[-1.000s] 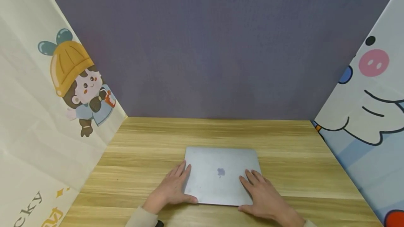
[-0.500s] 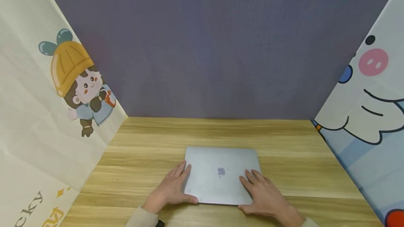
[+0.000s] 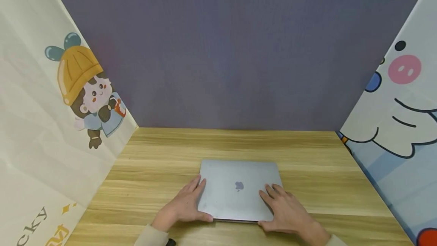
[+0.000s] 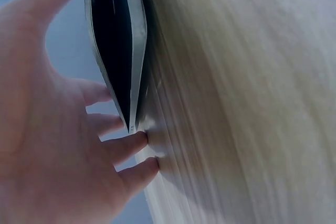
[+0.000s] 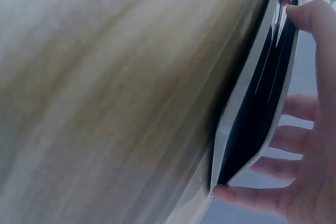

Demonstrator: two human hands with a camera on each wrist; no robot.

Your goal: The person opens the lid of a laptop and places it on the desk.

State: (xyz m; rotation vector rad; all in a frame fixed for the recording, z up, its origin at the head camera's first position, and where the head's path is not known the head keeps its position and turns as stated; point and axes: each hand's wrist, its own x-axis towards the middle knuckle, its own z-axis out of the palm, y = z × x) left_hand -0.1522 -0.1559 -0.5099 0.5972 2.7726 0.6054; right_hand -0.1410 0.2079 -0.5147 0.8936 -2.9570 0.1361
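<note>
A silver laptop (image 3: pixel 235 204) with a dark apple logo lies on the wooden table. Its lid is slightly raised at the front edge; both wrist views show a narrow dark wedge between lid (image 4: pixel 100 45) and base (image 5: pixel 227 119). My left hand (image 3: pixel 186 204) holds the left front corner, thumb at the front edge and fingers along the left side. At the right front corner my right hand (image 3: pixel 285 213) holds the laptop, with its thumb on the lid's front edge and its fingers spread over the lid's right side.
The wooden table (image 3: pixel 153 151) runs back to a dark grey panel (image 3: pixel 232 52). A white cartoon-printed sheet (image 3: pixel 30 124) hangs on the left, and another printed sheet (image 3: pixel 392 162) on the right.
The lid's front edge has risen a little, and a dark gap now shows under it. Both hands keep nearly the same place on the laptop.
</note>
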